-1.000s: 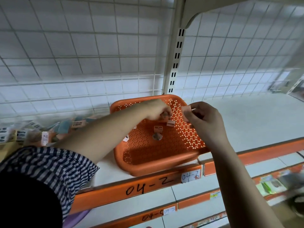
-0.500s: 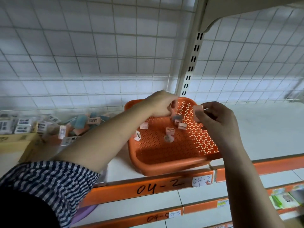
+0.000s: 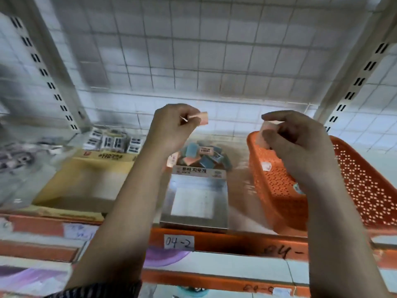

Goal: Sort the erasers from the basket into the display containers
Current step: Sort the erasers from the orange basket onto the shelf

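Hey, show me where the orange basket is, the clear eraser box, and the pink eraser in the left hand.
orange basket (image 3: 365, 183): head view, perforated inner surface.
clear eraser box (image 3: 194, 198): head view, front panel.
pink eraser (image 3: 204, 121): head view, end sticking out past the left hand (image 3: 174, 127).

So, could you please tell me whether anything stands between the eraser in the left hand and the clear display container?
Nothing visible does. The left hand pinches the pink eraser in open air above the clear display container, whose top looks open with erasers piled inside.

L hand raised, curled, pinching pink eraser; R hand level w/ it, well apart, pinching second eraser btwn thumb & fingers.
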Motion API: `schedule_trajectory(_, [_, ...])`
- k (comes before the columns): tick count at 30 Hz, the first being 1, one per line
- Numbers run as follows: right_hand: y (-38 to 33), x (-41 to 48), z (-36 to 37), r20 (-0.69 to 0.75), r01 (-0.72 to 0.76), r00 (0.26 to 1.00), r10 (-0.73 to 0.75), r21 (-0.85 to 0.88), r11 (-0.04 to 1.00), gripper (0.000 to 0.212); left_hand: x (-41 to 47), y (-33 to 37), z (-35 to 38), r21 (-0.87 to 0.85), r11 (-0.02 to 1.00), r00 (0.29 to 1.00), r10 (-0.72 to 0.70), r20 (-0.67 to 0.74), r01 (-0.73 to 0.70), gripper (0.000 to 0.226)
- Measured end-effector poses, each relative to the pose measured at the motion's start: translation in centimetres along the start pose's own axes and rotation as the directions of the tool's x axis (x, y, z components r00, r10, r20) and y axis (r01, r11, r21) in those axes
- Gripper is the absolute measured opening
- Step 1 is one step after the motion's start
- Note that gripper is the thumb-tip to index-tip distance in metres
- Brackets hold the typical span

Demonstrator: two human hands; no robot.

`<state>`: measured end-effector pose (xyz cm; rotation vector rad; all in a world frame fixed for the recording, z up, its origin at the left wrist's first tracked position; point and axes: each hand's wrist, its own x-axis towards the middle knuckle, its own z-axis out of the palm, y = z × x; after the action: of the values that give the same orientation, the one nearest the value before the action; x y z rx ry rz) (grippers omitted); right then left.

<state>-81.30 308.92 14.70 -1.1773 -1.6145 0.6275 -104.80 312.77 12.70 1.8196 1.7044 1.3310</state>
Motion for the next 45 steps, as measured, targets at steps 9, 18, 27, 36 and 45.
schedule_trajectory(9, [0.5, 0.0, 7.0, -0.011, -0.069, 0.998, 0.069, -0.042, 0.997, 0.017, -1.2, -6.2, -1.7, 0.102, 0.983, 0.980, -0.165, 0.114, 0.154, 0.006])
schedule_trajectory(18, [3.3, -1.2, 9.7, -0.037, -0.169, 0.986, 0.165, -0.144, 0.975, 0.027, -0.9, -7.1, -0.5, 0.315, 0.941, 0.954, -0.198, 0.224, 0.121, 0.010])
schedule_trajectory(27, [4.1, -1.9, 9.6, -0.070, -0.166, 0.986, 0.154, -0.226, 0.960, 0.019, 0.1, -6.7, 0.1, 0.472, 0.869, 0.945, -0.267, 0.190, 0.150, 0.012])
schedule_trajectory(36, [5.7, 1.0, 11.9, 0.035, -0.183, 0.979, 0.202, -0.288, 0.940, 0.016, -1.5, -6.5, -1.9, 0.373, 0.926, 0.998, 0.048, 0.044, -0.061, 0.015])
schedule_trajectory(45, [6.3, 1.8, 13.2, 0.056, -0.038, 0.996, 0.076, -0.505, 0.862, 0.017, -2.6, -6.5, -3.5, 0.353, 0.915, 0.974, 0.224, -0.042, -0.195, 0.028])
